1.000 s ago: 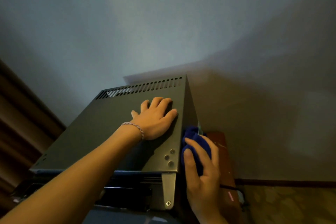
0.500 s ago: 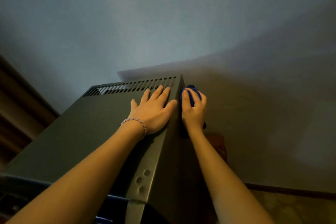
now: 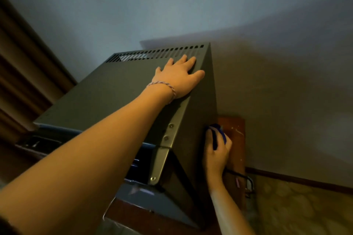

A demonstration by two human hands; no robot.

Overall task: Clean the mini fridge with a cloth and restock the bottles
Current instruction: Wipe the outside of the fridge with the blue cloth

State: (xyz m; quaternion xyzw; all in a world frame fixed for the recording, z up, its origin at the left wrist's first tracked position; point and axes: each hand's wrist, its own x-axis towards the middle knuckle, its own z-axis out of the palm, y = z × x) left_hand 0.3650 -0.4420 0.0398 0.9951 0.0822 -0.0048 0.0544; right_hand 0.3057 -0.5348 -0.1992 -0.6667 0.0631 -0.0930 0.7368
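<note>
1. Right grip (image 3: 216, 151) curls round the blue cloth (image 3: 219, 135), pressing it against the right side wall of the mini fridge (image 3: 114, 97), low and near the front edge
2. Left grip (image 3: 179, 77) lies flat with fingers spread on the fridge's top, holding nothing, near the right edge and just short of the vent slots (image 3: 156, 53)
3. Behind the cloth stands a brown wooden board (image 3: 236, 129), against the wall (image 3: 286, 82)

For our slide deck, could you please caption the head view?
Left hand flat on the mini fridge top while the right hand presses a blue cloth against its side.
</note>
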